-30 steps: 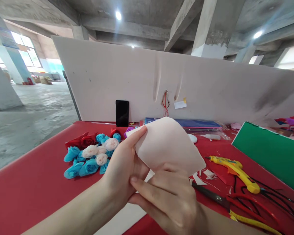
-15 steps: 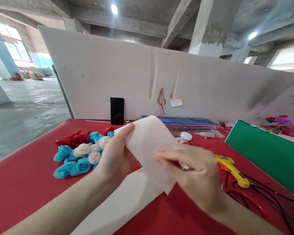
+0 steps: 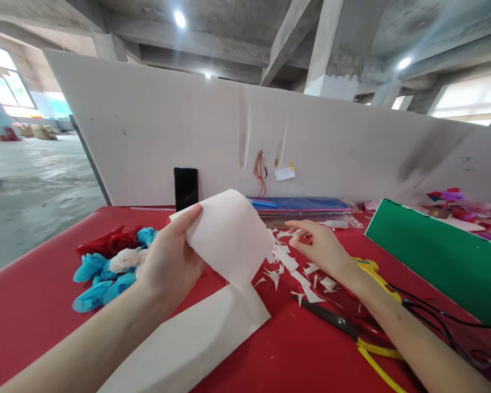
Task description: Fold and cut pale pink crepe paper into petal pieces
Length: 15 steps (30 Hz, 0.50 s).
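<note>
My left hand (image 3: 174,256) pinches a pale, whitish sheet of paper (image 3: 229,234) by its left edge, thumb on top, and holds it up tilted over the table. Below it a long pale paper strip (image 3: 200,333) lies on the red tabletop, its upper end partly covered by the held sheet. To the right, my right hand (image 3: 321,248) is above white paper scraps (image 3: 284,256), thumb and forefinger apart with nothing visible between them. Scissors (image 3: 339,322) with yellow handles lie just below my right forearm, which hides part of them.
Blue, red and white fabric-like flowers (image 3: 92,267) lie at the left. A black phone (image 3: 186,188) leans on the white panel (image 3: 167,125). A yellow glue gun (image 3: 370,267) with cables and a green board (image 3: 433,262) are at the right. Blue flat packets (image 3: 303,204) line the back.
My right hand has moved off the held sheet, up and away to the right, its fingers parting. Scraps and scissors now show. The view has shifted slightly rightward; my left hand keeps its grip.
</note>
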Available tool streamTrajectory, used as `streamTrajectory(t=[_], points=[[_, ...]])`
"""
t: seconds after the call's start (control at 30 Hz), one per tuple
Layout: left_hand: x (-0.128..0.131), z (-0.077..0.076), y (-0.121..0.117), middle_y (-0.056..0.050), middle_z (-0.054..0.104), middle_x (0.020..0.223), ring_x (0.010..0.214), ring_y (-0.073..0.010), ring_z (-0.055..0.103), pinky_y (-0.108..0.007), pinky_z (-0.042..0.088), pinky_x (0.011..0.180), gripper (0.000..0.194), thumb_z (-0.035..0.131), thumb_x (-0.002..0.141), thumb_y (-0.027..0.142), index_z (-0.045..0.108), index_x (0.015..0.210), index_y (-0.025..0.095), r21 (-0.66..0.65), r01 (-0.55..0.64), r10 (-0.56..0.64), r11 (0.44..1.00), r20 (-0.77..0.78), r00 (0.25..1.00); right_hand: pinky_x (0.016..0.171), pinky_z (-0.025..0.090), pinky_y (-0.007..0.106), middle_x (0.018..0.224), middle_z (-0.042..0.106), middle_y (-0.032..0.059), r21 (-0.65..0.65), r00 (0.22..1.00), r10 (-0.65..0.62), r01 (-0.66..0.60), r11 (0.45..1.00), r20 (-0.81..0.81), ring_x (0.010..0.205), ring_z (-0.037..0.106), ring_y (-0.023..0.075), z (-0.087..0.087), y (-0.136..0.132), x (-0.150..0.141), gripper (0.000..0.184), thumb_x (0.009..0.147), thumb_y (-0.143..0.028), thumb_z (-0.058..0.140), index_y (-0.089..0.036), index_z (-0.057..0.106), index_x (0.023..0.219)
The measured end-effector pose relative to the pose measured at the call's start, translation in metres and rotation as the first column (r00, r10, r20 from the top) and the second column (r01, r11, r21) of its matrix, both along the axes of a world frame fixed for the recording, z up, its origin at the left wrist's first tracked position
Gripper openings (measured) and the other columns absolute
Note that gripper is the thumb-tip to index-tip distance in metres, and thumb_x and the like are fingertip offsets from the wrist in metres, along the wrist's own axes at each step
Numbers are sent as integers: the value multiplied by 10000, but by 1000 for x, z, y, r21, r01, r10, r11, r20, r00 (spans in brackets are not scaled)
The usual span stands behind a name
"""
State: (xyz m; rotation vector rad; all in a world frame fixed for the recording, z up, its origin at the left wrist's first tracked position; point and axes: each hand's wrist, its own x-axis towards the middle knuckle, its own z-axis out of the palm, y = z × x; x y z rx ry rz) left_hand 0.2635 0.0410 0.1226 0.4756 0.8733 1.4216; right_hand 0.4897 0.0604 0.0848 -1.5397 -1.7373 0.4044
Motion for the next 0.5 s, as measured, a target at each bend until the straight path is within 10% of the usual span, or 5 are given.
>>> streamTrajectory(t=[0.13,0.27,0.33,0.5], points=[[-2,-4,-3,-59,696,648,541,-186,660,-249,553,509,139,580,830,208,675,881,120,-84,347,-352,934,-64,934,779,486,363,1023,696,135,-179,915,240,-309,934,-324,904,637,219,9,-7,-8,535,877,-561,364,-161,668,1063],[-3,-21,-17,-118,738,763,748,-264,703,-296,561,669,249,727,699,244,690,891,90,-182,739,-760,648,-97,643,790,483,364,937,711,126,-226,515,221,-668,709,-828,886,649,236,7,-15,-23,633,757,-709,466,-141,699,915],[-2,-30,-27,-117,746,793,799,-269,702,-282,551,689,333,760,659,282,690,924,92,-207,805,-829,557,-72,555,754,486,317,825,716,76,-254,488,109,-617,745,-866,794,657,197,1,-16,-27,461,673,-589,674,-151,706,814],[-1,-45,-49,-101,754,889,968,-295,670,-360,488,909,304,724,712,280,698,970,120,-303,783,-830,543,-49,556,601,455,233,655,680,29,-326,545,-1,-500,802,-839,604,601,116,-5,-14,-28,261,588,-355,817,-138,696,667]])
